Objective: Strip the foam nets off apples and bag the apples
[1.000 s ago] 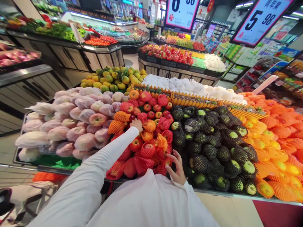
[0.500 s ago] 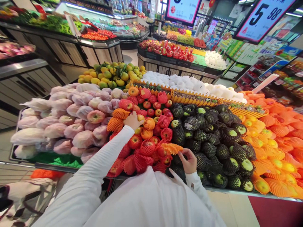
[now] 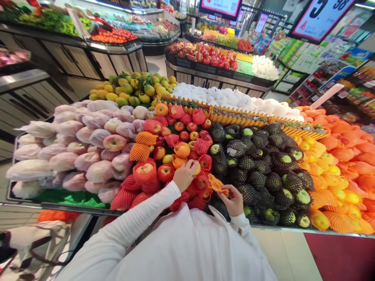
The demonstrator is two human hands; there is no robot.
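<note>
My left hand (image 3: 183, 177) is closed round a small yellowish apple (image 3: 197, 168), partly hidden by the fingers, above the middle of the red apple pile. My right hand (image 3: 233, 201) pinches an orange foam net sleeve (image 3: 216, 182) between thumb and fingers; no fruit shows in it. Just below the left hand lie red apples in pink foam nets (image 3: 145, 171). Bare red apples (image 3: 165, 172) and apples in orange nets (image 3: 182, 149) sit around it. Dark-netted green apples (image 3: 258, 181) are close to the right hand.
Pale wrapped fruit (image 3: 98, 171) fills the stand's left side. Yellow-green mangoes (image 3: 125, 90) and white-netted fruit (image 3: 228, 97) lie at the back. Orange-netted fruit (image 3: 336, 195) is heaped on the right. Price screens (image 3: 322, 19) hang above. A cart (image 3: 43, 242) stands at lower left.
My left hand has moved right and nearer to me with the yellowish apple, towards the foam sleeve. My right hand still pinches the sleeve, which is now tilted downward.
</note>
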